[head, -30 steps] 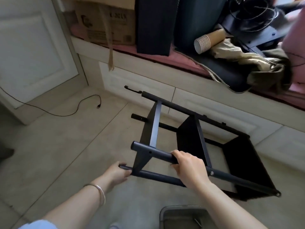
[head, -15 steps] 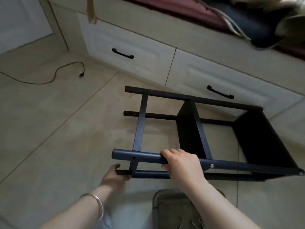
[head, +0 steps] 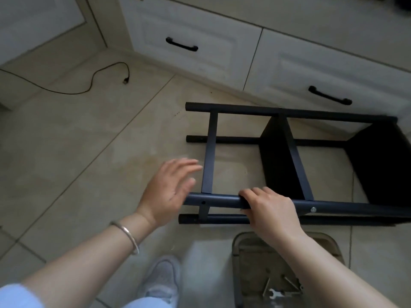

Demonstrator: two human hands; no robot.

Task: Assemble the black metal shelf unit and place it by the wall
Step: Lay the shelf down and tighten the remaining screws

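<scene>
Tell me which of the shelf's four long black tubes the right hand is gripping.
The near upper tube, gripped by the right hand. The tube just below it and the two far ones are untouched.

Black tubular metal shelf frame (head: 289, 112): round posts with a smooth, satin paint finish that catches a soft sheen along the near tube; flat cross rails equally dark; panels matt and solid black. Small round silver screw head (head: 313, 209): bright bare metal, set in the near tube. Beige floor tiles (head: 66, 152): smooth, semi-glossy, with thin dark grout lines. White panelled drawer fronts (head: 195, 25): smooth painted finish, faintly satin. Black curved drawer handles (head: 182, 44): smooth, slightly glossy. Thin silver bangle (head: 126, 235): polished metal. Grey sneaker (head: 162, 278): matt knitted cloth. Silver flat spanner (head: 278, 293): bare, shiny metal. Thin black cable (head: 89, 85): smooth matt sheath.
</scene>
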